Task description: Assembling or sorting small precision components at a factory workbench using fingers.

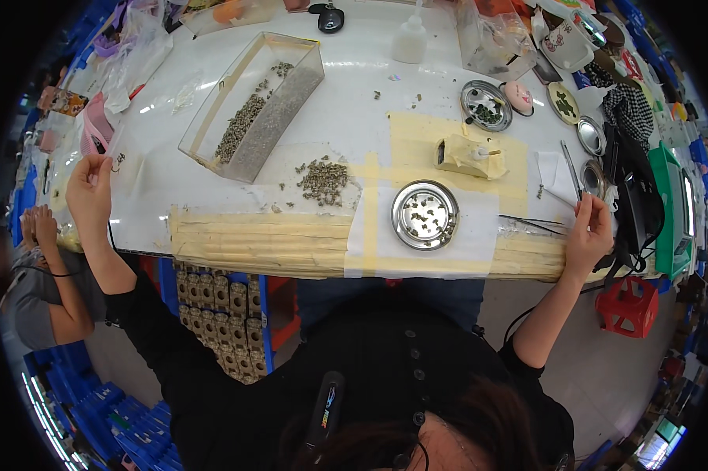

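My left hand (89, 188) is raised at the table's left edge, fingertips pinched; what they hold, if anything, is too small to make out. My right hand (589, 237), at the right front, has its fingertips closed at the near end of a slim metal tool (571, 166), which looks like tweezers and points away from me. Dark tweezers (533, 224) lie left of that hand. A round metal dish (399, 229) with several small metal parts stands on white paper in front of me. A heap of similar parts (323, 182) lies left of it.
A clear box (290, 125) of small parts stands at the back left. Beyond the dish are a taped block (472, 157) and another metal dish (468, 102). A white bottle (409, 39) stands far back. At right is a green tray (668, 212); another person's hands (40, 226) are at far left.
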The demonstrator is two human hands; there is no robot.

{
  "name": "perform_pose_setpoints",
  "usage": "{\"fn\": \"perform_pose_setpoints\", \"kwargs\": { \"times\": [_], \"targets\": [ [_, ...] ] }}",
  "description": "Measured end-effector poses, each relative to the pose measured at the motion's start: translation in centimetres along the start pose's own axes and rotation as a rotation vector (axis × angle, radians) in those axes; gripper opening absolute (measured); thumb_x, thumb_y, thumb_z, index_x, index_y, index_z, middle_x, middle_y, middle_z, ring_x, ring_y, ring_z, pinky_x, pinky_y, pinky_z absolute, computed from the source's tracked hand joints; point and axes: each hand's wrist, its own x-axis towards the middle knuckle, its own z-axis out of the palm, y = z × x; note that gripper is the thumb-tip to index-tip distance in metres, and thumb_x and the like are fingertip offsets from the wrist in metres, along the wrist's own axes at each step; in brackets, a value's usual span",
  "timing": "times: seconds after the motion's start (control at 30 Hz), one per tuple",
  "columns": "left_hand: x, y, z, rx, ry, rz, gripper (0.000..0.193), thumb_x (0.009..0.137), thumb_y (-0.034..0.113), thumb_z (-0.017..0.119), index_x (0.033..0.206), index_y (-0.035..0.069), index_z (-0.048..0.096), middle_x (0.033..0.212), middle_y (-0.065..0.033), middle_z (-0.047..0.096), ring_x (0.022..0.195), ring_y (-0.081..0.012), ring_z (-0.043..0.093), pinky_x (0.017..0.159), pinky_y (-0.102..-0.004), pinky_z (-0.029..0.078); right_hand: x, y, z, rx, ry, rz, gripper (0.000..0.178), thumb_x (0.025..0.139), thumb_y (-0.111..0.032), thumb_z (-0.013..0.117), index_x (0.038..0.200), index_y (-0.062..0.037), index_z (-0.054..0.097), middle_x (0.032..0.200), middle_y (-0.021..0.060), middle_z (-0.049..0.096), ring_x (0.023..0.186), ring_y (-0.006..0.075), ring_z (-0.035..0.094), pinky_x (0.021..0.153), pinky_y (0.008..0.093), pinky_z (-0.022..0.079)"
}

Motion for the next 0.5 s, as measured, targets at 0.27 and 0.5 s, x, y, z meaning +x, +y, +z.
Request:
{"fn": "perform_pose_setpoints", "kwargs": {
  "times": [0.27, 0.5],
  "targets": [
    [0.2, 2.9, 0.0, -0.486, -0.206, -0.263, 0.022, 0.093, 0.019, 0.063, 0.105, 0.001, 0.066, 0.086, 0.0048, 0.062, 0.077, -0.0041, 0.051, 0.072, -0.0199, 0.039, 0.0, 0.1, 0.0, 0.002, 0.012, -0.006, 0.013, 0.093, -0.011, 0.064, 0.091, 0.0016, 0.066, 0.074, 0.0009, 0.064, 0.069, 0.0050, 0.058, 0.065, 0.0195, 0.045],
    [3.1, -4.4, -0.2, -0.347, -0.385, -0.378, 0.024, 0.092, 0.025, 0.066, 0.104, 0.005, 0.069, 0.082, 0.0083, 0.061, 0.072, -0.0008, 0.048, 0.067, -0.0194, 0.036, 0.0, 0.0, 0.0, 0.002, 0.005, 0.000, 0.013, 0.093, -0.012, 0.064, 0.091, 0.0016, 0.066, 0.074, 0.0008, 0.064, 0.069, 0.0048, 0.058, 0.065, 0.0194, 0.045]
  ]
}}
